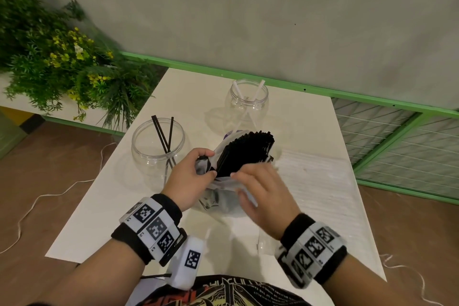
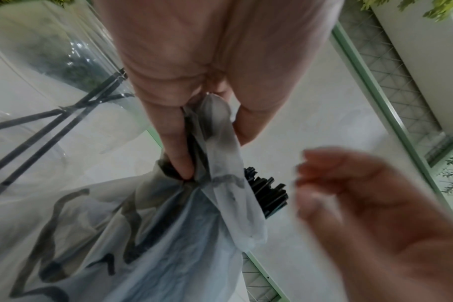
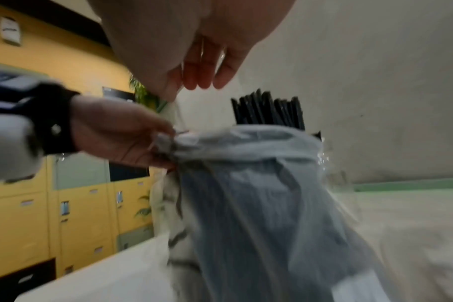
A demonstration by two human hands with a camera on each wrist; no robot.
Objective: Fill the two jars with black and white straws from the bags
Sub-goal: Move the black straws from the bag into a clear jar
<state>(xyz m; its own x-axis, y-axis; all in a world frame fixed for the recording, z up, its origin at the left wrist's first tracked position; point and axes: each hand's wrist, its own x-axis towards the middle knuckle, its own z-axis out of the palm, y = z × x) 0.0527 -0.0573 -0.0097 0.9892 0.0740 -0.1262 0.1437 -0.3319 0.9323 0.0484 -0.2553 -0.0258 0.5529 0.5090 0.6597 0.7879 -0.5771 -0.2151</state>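
Note:
A translucent white bag (image 1: 218,199) stands mid-table with a bundle of black straws (image 1: 246,151) poking out of its mouth. My left hand (image 1: 198,169) pinches the bag's rim on its left side; the left wrist view shows the plastic (image 2: 220,153) caught between thumb and fingers. My right hand (image 1: 258,189) hovers over the bag's near edge, fingers relaxed and empty, just short of the black straws (image 3: 269,110). A clear jar (image 1: 159,146) at left holds three black straws. Behind the bag, a second jar (image 1: 248,102) holds two white straws.
A flat clear bag of white straws (image 1: 318,181) lies on the table's right half. A leafy plant (image 1: 62,62) stands beyond the left edge. A green rail (image 1: 372,99) and a wall run behind. One black straw (image 1: 154,276) lies by the near edge.

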